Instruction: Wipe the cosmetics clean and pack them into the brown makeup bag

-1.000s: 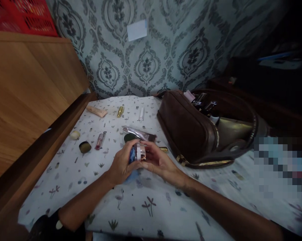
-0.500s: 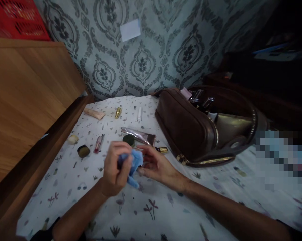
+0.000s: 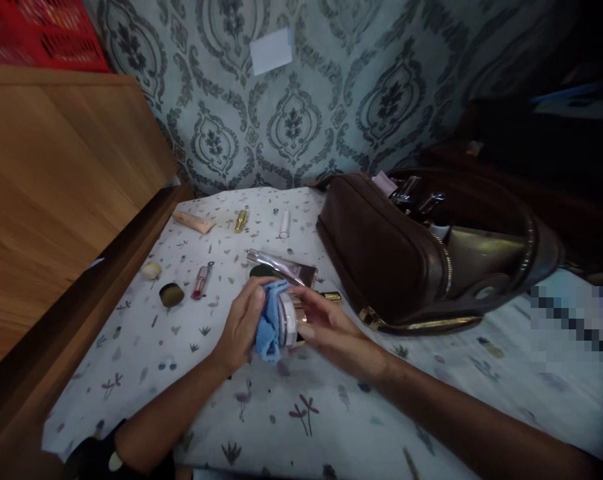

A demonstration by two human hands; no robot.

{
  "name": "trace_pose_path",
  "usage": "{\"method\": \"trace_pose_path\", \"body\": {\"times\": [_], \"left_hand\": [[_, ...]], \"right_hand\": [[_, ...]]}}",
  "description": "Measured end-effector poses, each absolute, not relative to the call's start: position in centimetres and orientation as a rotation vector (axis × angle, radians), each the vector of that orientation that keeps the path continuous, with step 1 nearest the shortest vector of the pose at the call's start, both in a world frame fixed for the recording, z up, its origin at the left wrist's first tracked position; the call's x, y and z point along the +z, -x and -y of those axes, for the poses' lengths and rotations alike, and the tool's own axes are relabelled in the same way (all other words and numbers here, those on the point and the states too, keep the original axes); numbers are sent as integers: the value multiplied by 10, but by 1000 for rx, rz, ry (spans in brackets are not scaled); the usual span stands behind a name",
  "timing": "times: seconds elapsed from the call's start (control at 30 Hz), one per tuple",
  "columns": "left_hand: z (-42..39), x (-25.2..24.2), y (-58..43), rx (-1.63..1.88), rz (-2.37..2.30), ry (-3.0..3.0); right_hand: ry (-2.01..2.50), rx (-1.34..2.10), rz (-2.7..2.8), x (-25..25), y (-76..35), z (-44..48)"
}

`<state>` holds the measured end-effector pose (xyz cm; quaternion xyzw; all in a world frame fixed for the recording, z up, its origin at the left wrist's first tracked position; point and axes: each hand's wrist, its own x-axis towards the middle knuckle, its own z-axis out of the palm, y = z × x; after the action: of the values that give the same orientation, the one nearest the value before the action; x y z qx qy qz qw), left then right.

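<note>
My left hand [image 3: 244, 323] is closed around a blue cloth [image 3: 269, 330], which it presses against one side of a round cosmetic jar [image 3: 288, 320] with a clear rim. From the other side, my right hand [image 3: 331, 333] grips the jar between thumb and fingers. The jar is held above the table, tipped on its side. Just beyond my hands lie a shiny pinkish tube [image 3: 284, 265], a dark green round item [image 3: 261, 271] partly covered by my left hand, and a gold-capped item [image 3: 331, 296] partly behind my right hand.
An open brown leather bag [image 3: 371, 260] with cosmetics inside stands on the right. Across the patterned cloth lie a peach tube [image 3: 194, 221], a gold lipstick [image 3: 241, 221], a white tube [image 3: 285, 224], a lip gloss [image 3: 200, 283] and a dark round lid [image 3: 171, 295]. A wooden panel [image 3: 71, 173] borders the left.
My left hand has turned and brought the blue cloth flat against the jar, whose clear rim now shows. My right hand stays around the jar. The view has shifted slightly.
</note>
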<state>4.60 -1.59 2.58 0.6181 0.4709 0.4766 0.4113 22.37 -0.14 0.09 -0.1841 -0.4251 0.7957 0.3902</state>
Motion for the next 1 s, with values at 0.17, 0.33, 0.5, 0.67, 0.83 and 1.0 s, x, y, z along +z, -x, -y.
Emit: {"method": "trace_pose_path", "body": {"times": [0.17, 0.33, 0.5, 0.67, 0.83, 1.0], "left_hand": [[17, 24, -40, 1015, -1018, -1877], [11, 15, -34, 901, -1115, -1991], [8, 12, -28, 943, -1092, -1993], [9, 17, -29, 908, -1094, -1880], [10, 18, -31, 866, -1079, -1739], [14, 24, -34, 772, -1262, -1722]], "right_hand": [[577, 1900, 921, 0, -227, -4], [577, 1923, 951, 3, -228, -5], [568, 1897, 1112, 11, -227, -2], [668, 1763, 1316, 11, -231, -2], [691, 1710, 1372, 8, -232, -4], [604, 1810, 1244, 5, -230, -4]]}}
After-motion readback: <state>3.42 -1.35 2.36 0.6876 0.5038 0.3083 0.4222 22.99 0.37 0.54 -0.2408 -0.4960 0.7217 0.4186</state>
